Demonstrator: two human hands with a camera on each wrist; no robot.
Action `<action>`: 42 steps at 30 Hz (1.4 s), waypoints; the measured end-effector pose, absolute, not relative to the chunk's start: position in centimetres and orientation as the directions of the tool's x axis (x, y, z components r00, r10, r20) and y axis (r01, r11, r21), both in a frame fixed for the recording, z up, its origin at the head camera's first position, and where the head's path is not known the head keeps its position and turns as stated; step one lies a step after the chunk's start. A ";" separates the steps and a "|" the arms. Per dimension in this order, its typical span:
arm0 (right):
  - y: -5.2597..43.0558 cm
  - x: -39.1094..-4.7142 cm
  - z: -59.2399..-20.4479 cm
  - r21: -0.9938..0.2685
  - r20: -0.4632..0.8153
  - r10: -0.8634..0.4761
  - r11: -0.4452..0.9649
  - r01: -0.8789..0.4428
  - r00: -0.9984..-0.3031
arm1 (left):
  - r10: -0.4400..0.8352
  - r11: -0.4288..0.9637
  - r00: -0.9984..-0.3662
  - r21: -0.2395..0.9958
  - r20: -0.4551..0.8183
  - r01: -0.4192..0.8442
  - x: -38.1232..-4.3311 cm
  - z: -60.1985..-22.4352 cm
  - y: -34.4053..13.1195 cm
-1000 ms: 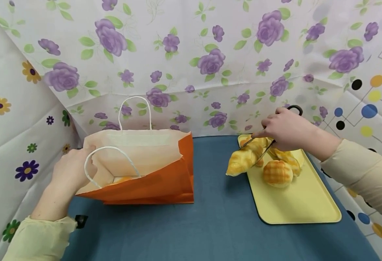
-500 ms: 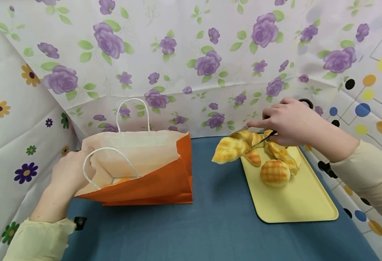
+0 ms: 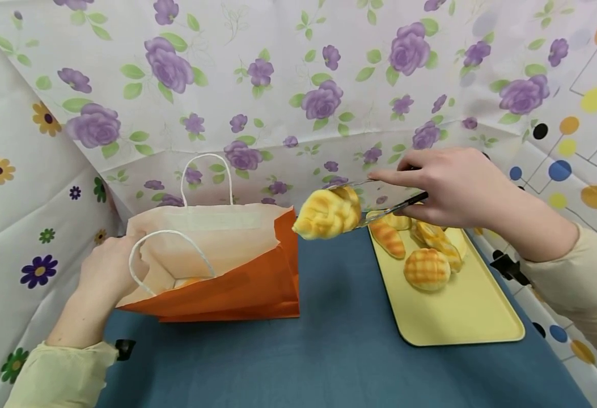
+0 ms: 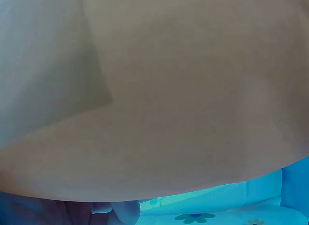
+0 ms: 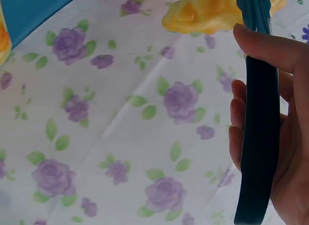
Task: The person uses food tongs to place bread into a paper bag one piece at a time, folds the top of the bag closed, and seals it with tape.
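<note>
My right hand [image 3: 456,184] grips a pair of tongs [image 3: 413,200] with black handles, seen close up in the right wrist view. Between the tong tips hangs a golden twisted bread roll [image 3: 326,214], lifted above the table and just right of the bag. My left hand [image 3: 111,266] holds the left edge of an open orange paper bag [image 3: 257,289] with white rope handles. Something orange lies inside the bag, mostly hidden by its front wall. The left wrist view is mainly filled by a blurred, close skin surface.
At the right a yellow tray [image 3: 461,323] bears several breads, among them a round checkered bun [image 3: 427,269] and a long orange-brown roll [image 3: 387,239]. The blue tablecloth [image 3: 329,351] spreads between bag and tray. A flowered curtain [image 3: 278,85] stands close behind.
The right hand has raised the bread roll in the tongs off the tray and carried it left toward the bag. The left hand and the bag stay nearly still.
</note>
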State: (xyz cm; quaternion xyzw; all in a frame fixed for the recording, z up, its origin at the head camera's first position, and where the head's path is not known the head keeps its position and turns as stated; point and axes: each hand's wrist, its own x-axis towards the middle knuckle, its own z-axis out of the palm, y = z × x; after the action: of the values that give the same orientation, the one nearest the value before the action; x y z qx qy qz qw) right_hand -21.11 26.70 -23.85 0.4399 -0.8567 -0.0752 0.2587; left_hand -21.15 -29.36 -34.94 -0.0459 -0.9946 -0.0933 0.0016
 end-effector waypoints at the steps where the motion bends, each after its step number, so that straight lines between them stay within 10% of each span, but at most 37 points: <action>1: 26.4 -21.1 -23.7 0.354 0.387 -0.790 0.604 -0.715 -0.475 | 0.090 0.978 -0.996 0.188 0.013 0.091 -21.1 -35.0 -29.4; 27: 16.3 -22.6 -22.5 0.134 0.487 -0.701 0.650 -0.748 -0.521 | 0.110 0.980 -0.994 0.168 0.000 0.109 -21.2 -34.5 -30.2; 42: 10.8 -23.1 -24.1 -0.009 0.305 -0.687 0.690 -0.724 -0.659 | 0.100 0.976 -0.995 0.193 0.003 0.099 -20.9 -34.6 -29.9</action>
State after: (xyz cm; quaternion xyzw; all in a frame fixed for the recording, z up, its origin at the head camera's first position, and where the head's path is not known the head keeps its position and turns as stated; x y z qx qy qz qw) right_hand -23.09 10.84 -24.08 0.3884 -0.9084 0.0651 0.1403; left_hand -20.87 -29.94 -34.64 -0.0501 -0.9940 -0.0971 -0.0033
